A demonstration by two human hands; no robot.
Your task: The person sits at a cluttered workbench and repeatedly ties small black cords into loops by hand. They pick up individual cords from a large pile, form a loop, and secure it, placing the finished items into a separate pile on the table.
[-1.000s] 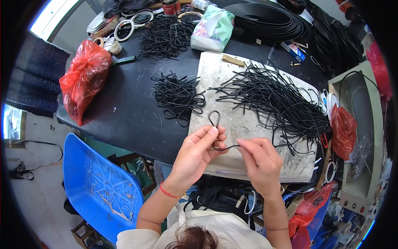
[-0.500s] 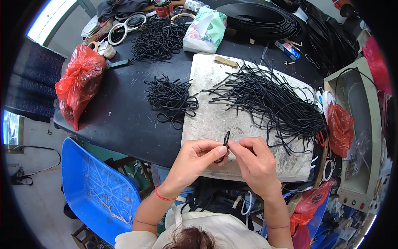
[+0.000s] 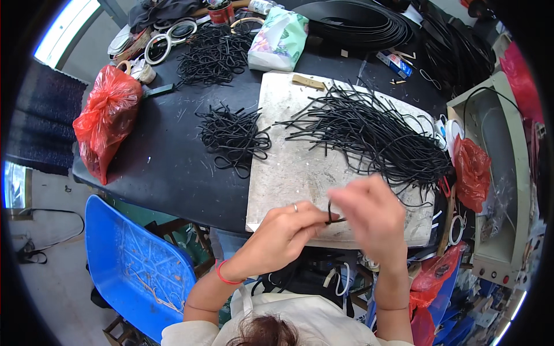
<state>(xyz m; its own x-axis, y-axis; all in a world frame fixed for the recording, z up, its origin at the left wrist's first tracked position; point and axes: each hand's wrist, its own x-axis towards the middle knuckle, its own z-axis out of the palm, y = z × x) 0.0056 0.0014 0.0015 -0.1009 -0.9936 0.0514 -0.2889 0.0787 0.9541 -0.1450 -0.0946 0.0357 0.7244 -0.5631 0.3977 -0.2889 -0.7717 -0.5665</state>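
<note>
A short black cord is pinched in the fingertips of my left hand, above the near edge of a pale, stained board. My right hand is raised close beside it, smeared by motion. Its fingertips come together where the upper part of the cord ends, and they appear to grip it. Beyond my hands, a large bundle of straight black cords lies across the board. A smaller pile of looped black cords sits at the board's left edge, partly on the dark table.
Farther back are another heap of black cords, a floral tissue pack and a coiled black strip. A red plastic bag stands at left, above a blue bin. A greenish metal case borders the right.
My left hand has turned over, its back now upward, still holding the cord. My right hand has lifted and shifted slightly right. The view has moved a little.
</note>
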